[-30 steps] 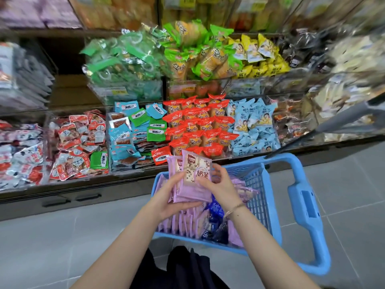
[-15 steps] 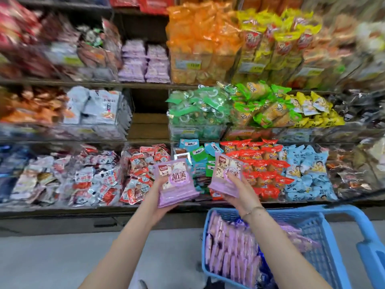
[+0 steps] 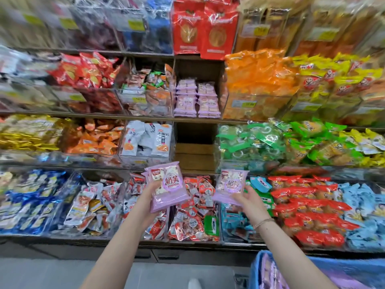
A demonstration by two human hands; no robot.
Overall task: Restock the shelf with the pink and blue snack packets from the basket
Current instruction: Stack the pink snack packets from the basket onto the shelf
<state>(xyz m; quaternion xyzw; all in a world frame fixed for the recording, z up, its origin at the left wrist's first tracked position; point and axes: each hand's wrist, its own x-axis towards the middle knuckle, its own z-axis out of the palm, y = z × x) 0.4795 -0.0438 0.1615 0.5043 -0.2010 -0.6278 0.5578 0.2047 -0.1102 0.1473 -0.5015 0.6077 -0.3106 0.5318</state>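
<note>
two stacks of glossy pink plastic snack packets are held up: the left stack (image 3: pixel 166 187) is gripped by the left hand (image 3: pixel 151 195), the right stack (image 3: pixel 230 187) by the right hand (image 3: pixel 250 197), both in front of the low shelf bins. more packets lie in the blue plastic basket (image 3: pixel 333 268). the carry to the shelf is judged under way; a lift to the clear compartment of matching pink packets (image 3: pixel 196 99) is called for next.

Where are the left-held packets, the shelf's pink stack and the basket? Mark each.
left-held packets (image 3: pixel 166 187): head view, front label.
shelf's pink stack (image 3: pixel 185 104): head view, front packet.
basket (image 3: pixel 255 272): head view, blue rim.
</note>
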